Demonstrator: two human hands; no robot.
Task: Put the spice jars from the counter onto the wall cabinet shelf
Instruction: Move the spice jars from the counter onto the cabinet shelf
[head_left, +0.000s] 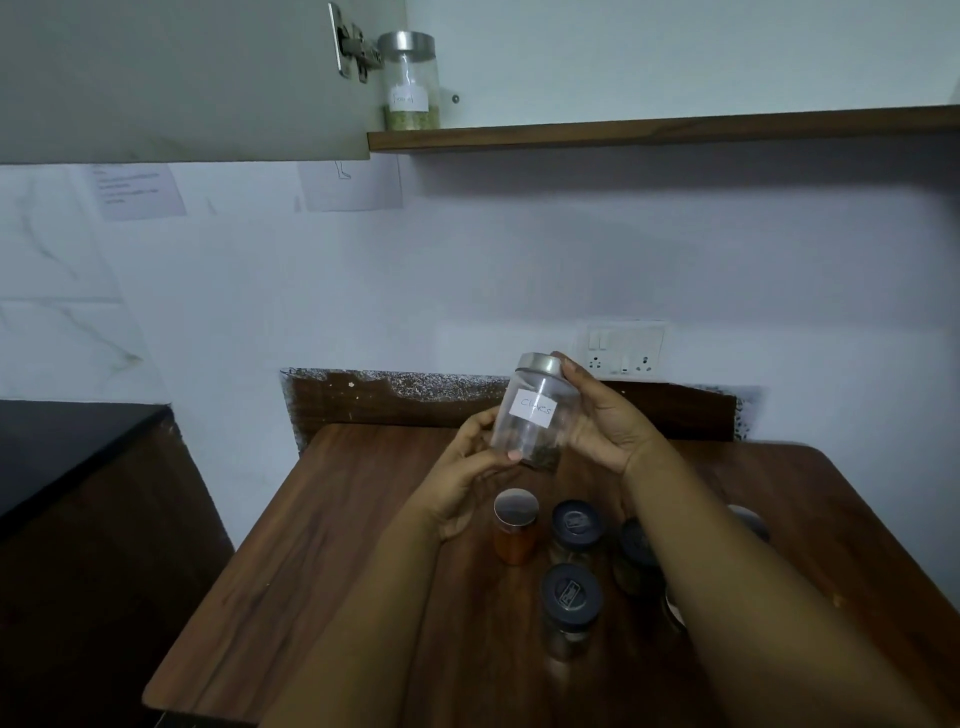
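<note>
A clear spice jar (535, 413) with a silver lid and a white handwritten label is held tilted above the wooden counter (322, 545). My left hand (467, 478) grips its lower left side and my right hand (608, 421) curls round its right side and lid. Below on the counter stand an orange-filled jar (515, 527) with a metal lid and several dark-lidded jars (571, 597), some hidden by my right forearm. Up on the wall cabinet shelf (649, 132) one labelled silver-lidded jar (410, 83) stands at the left end.
The cabinet door (182, 78) hangs open at upper left, beside the shelf. A switch and socket plate (626, 348) is on the wall behind the counter. A black countertop (62, 447) lies to the left. Papers are stuck to the wall.
</note>
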